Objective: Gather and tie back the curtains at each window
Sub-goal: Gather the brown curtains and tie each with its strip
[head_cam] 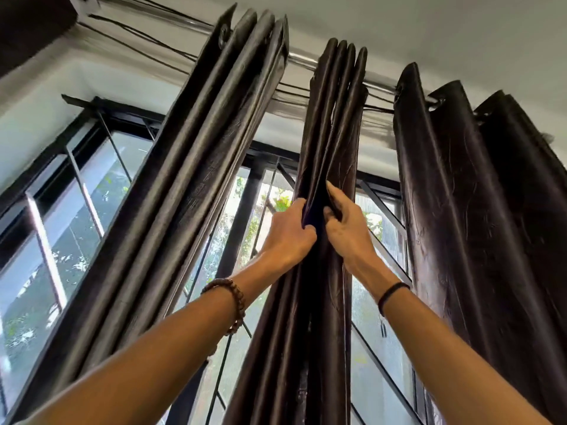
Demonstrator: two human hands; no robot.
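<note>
Both hands, left hand (288, 231) and right hand (346, 228), pinch middle curtain (331, 118); gathered curtains flank it

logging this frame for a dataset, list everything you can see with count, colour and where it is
left curtain: one, dark grey-brown, gathered in folds at the left
middle curtain: one, dark brown, gathered at the centre, held by both hands
right curtain: one, dark brown, hanging looser at the right
curtain rod: one, chrome, across the top, carrying all three curtains
window frame: one run, black, behind the curtains, greenery outside
cables: several, black, along the wall under the ceiling
beaded bracelet: one, brown, left wrist
wristband: one, black, right wrist
left hand: grips the middle curtain's left folds
right hand: grips its right folds
</note>
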